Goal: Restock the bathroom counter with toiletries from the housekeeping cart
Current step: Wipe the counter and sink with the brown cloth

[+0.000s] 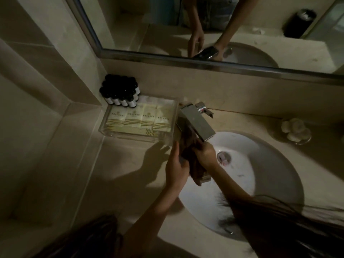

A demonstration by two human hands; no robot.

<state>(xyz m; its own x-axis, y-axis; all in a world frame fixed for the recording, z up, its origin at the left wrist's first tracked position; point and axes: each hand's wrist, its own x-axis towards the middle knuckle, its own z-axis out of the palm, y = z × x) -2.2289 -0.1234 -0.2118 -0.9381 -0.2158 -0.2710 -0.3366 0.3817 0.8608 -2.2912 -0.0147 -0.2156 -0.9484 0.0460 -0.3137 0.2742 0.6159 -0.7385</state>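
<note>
One wide mirror fills the top of my frame, above the pale stone table that runs from lower left to the right edge. A white oval sink sits at centre right, with a square chrome tap reaching over its upper-left rim. Just left of the tap, a clear tray rests on the table and holds cream packets lying flat side by side. Small dark bottles stand upright at its back left corner; I cannot tell whether they are inside it. In mid-frame a dark brown cloth hangs below the tap. My view shows the left hand gripping its left edge and the right hand curled round it from the right. A small dish of white round things sits at the right edge.
</note>
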